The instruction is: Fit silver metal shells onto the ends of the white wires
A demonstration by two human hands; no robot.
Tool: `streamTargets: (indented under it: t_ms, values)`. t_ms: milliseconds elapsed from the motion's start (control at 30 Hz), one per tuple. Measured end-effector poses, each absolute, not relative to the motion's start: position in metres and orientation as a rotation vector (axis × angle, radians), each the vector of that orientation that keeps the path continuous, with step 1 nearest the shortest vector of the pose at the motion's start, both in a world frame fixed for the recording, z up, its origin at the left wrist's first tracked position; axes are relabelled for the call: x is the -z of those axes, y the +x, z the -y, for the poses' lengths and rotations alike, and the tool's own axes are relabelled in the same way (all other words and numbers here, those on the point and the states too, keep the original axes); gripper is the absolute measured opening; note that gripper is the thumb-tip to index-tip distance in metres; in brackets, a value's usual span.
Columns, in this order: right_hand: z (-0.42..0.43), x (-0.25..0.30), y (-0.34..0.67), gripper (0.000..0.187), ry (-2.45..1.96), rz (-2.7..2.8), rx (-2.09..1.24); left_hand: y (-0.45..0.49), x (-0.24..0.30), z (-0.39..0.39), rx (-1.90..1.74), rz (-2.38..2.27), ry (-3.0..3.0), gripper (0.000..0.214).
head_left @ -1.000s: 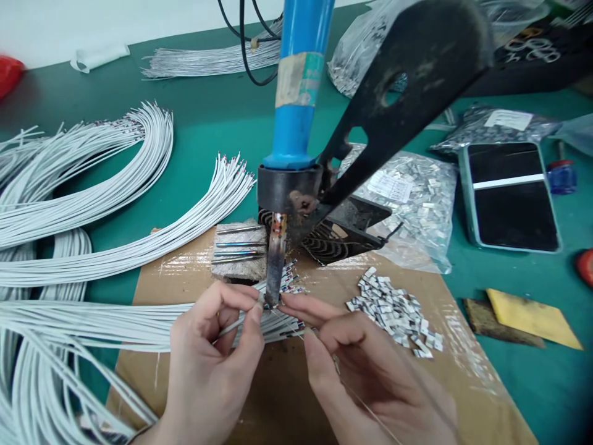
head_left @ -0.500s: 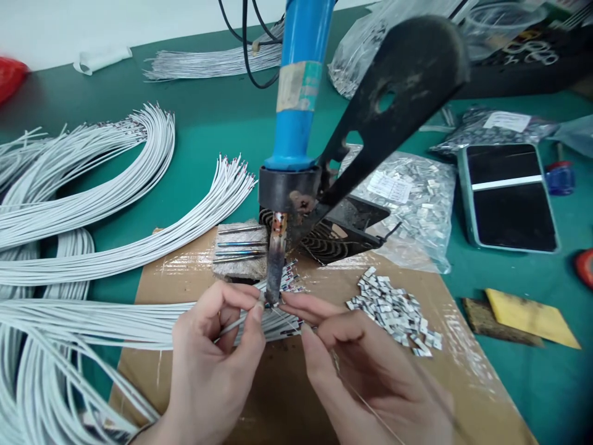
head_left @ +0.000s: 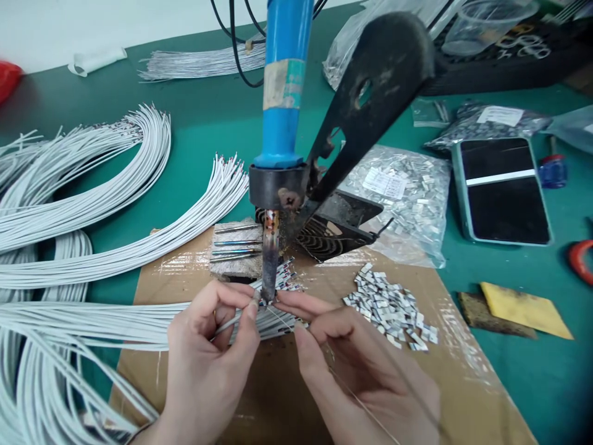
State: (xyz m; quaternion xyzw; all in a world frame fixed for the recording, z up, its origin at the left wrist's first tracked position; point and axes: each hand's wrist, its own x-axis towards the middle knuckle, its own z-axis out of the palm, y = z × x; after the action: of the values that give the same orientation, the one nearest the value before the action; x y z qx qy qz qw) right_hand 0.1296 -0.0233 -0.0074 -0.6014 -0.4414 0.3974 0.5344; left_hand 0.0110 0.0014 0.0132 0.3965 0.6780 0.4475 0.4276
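Observation:
My left hand point(head_left: 210, 358) pinches a white cable point(head_left: 226, 322) between thumb and fingers, its end right at the tip of the soldering iron point(head_left: 283, 133). The blue-handled iron points down, held in a black metal stand point(head_left: 365, 93). My right hand point(head_left: 365, 371) is closed around a thin solder wire point(head_left: 370, 413), which runs from the palm up to the iron tip. Its index fingertip rests beside the tip, close to a tiny piece that is mostly hidden. Beneath and behind my hands lies a bundle of white cables point(head_left: 115, 321).
A pile of small metal-and-white connectors point(head_left: 393, 309) lies right on the cardboard point(head_left: 463, 371). Behind it sit a clear bag of parts point(head_left: 417, 204) and a phone point(head_left: 504, 191). A yellow sponge point(head_left: 525, 309) is at far right. More cable bundles point(head_left: 152, 148) curve on the left.
The whole view has shifted slightly, so the scene sits a little further left. Both hands stay at the iron tip with nearly the same grip.

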Motion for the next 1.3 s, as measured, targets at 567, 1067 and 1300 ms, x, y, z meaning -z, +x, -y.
streamTargets:
  t_ms: [567, 1067, 1300]
  values:
    - [0.0206, 0.0130, 0.1321, 0.023, -1.403, 1.026, -1.013, 0.0122, -0.0068, 0.0008, -1.148, -1.706, 0.994, 0.012]
    - [0.0187, 0.0137, 0.1343, 0.024, -1.360, 1.031, -1.012, 0.0118, -0.0073, 0.0021, -1.103, -1.781, 0.963, 0.010]
    - [0.0195, 0.0135, 0.1302, 0.022, -1.357, 1.032, -1.002, 0.0130, -0.0084, 0.0005, -1.132, -1.773, 0.959, 0.010]
